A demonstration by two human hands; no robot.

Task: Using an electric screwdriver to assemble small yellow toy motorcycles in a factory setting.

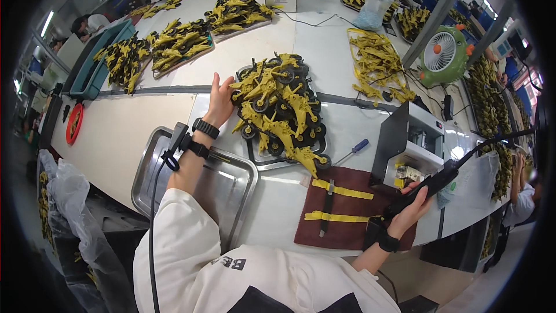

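My left hand (220, 101) is beside the left edge of a pile of yellow plastic parts with black wheels (272, 104), its fingers stretched and apart. Whether they touch the pile I cannot tell. A metal tray (267, 166) shows under that pile. Low on the right, my right hand (409, 213) is closed around a black electric screwdriver (424, 190), whose cable runs off to the right. The tool's lower end is over a dark red mat (353, 236) with yellow tape strips and a black fixture bar (328, 206). Straps sit on both wrists.
An empty metal tray (231, 168) lies under my left forearm. A screwdriver with a blue handle (360, 145) lies near a white and black box machine (408, 142). Further off are piles of yellow parts (180, 46), a green fan (445, 55) and a red bowl (74, 123). Other people work around.
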